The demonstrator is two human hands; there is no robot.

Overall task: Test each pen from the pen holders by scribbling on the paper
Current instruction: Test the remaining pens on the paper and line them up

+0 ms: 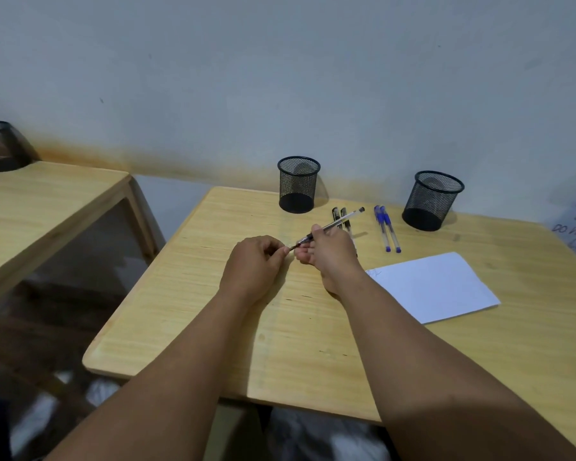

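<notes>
Hands: right hand [326,247] grips black pen [333,224] mid-table; left hand [256,257] pinches its cap end. Paper [436,284] at 3 o'clock bears one small scribble. Holders [298,184] look empty at 12; two blue pens [388,229] and black pens [341,216] lie out, testing judged barely begun.
</notes>
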